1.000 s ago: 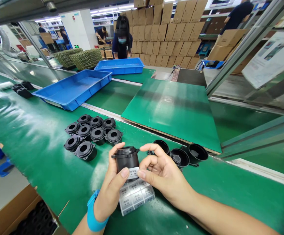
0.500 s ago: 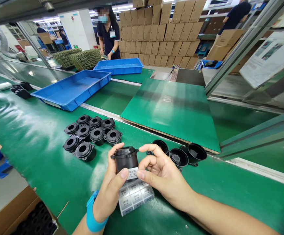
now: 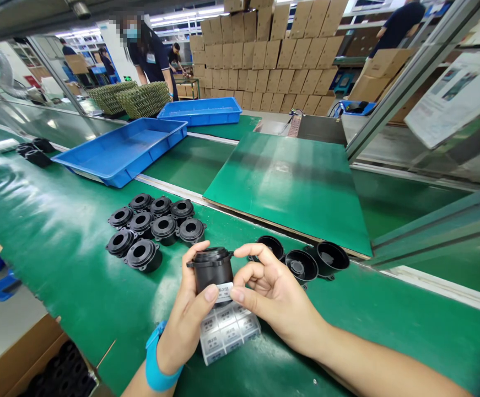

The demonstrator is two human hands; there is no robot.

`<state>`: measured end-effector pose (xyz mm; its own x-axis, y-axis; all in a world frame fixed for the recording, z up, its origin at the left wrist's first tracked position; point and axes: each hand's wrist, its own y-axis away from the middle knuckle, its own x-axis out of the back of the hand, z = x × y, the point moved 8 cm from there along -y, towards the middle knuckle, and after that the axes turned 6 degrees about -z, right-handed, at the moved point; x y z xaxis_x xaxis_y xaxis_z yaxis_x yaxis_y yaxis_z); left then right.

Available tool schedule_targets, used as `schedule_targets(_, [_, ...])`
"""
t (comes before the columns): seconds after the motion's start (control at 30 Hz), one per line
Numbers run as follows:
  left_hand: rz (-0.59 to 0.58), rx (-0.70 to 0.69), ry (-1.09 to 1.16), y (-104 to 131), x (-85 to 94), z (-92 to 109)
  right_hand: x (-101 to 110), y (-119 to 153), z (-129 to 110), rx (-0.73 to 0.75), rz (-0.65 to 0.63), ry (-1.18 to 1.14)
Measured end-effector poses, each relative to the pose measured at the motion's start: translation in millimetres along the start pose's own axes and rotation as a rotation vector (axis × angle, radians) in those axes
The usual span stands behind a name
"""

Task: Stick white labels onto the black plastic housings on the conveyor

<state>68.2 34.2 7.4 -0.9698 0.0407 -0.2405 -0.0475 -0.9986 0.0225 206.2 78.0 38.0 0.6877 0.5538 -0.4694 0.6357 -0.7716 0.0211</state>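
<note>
Currently, one printed label (image 3: 224, 293) lies against the side of a black housing (image 3: 212, 273), whether fully stuck is unclear, with more unused on the label sheet (image 3: 231, 333) just below. The left hand (image 3: 187, 326) grips the housing between thumb and fingers above the green table (image 3: 372, 325); the right hand (image 3: 283, 303) has its thumb at the label's edge, any pinch uncertain. The housing's long axis is near upright, flanged end up, label facing the wearer.

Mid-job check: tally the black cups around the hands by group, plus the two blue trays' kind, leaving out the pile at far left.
Cups in the left cluster: 9
Cup in the left hand: 1
Wide-mouthed cups at right: 3
Blue trays: 2
Total: 15
</note>
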Motion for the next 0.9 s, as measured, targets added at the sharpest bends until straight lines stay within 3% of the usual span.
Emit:
schedule_targets(0.23, [0.016,-0.026,-0.007,0.3,2.3,1.3,-0.1,1.3,-0.1,0.039,0.009,-0.002])
schedule_targets(0.37, [0.015,-0.015,0.081,1.2,4.7,1.4,3.0,6.7,-9.6,0.256,0.024,0.074])
schedule_targets(0.43, [0.026,-0.014,0.104,2.1,7.1,1.4,2.9,9.5,-15.4,0.374,0.007,0.207])
schedule_targets(0.6, [-0.053,-0.046,0.107,3.2,3.7,2.7,-2.0,5.7,-14.0,0.411,-0.079,0.685])
schedule_targets(0.7, [-0.077,-0.047,0.043,2.1,-0.1,3.8,-5.0,7.9,-23.2,0.543,-0.065,0.847])
schedule_targets(0.9, [0.144,-0.161,-0.367,-2.6,3.3,17.7,-19.2,20.9,-28.3,0.827,-0.003,1.169])
